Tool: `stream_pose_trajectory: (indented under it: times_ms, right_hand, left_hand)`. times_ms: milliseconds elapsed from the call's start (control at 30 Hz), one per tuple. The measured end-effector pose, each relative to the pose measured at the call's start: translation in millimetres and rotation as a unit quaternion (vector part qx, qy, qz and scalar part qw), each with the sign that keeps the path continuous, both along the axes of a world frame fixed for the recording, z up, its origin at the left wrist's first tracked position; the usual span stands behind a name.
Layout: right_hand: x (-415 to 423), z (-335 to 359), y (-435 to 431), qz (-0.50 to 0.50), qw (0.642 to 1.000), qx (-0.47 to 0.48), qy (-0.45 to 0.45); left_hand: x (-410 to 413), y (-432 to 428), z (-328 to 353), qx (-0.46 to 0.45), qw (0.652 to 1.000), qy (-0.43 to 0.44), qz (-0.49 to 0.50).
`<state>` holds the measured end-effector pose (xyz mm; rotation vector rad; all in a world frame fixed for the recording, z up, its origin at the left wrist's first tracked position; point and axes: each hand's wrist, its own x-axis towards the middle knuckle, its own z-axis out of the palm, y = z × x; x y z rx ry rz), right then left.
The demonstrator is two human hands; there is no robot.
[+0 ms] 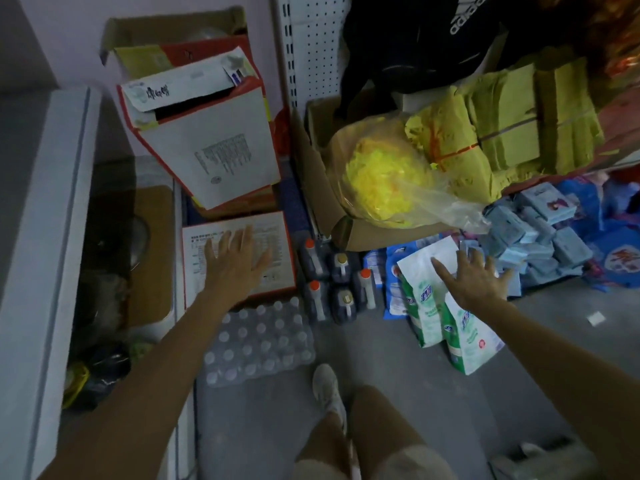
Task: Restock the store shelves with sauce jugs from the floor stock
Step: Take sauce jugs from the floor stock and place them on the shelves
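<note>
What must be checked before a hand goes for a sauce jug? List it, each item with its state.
1. Sauce jugs upright on the floor, in view: ok.
2. Caps on every jug that shows: ok.
3. Left hand free, fingers spread over the white box: ok.
4. Right hand free, over the green bags: ok.
5. Grip on a jug: not ok, neither hand touches one.
6. Free shelf space for the jugs: cannot tell, none in view.
</note>
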<state>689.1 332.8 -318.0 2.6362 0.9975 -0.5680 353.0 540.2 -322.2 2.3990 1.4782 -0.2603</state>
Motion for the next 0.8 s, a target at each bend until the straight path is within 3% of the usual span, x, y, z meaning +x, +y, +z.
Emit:
stream_pose_trajectory:
  times_ms: [333,800]
  right_hand:
    - [1.3,-124.4,33.2,0.055,0.995,-0.066,0.049]
    - [-6.4,-337.0,45.9,-0.014,0.991,-0.048,0.124]
  left_hand:
    - [18.0,-6.7,-111.5,-0.046,0.998,0.034,-0.012]
    - [69.0,-33.4,-304.1,-0.128,0.991,0.039,-0.014]
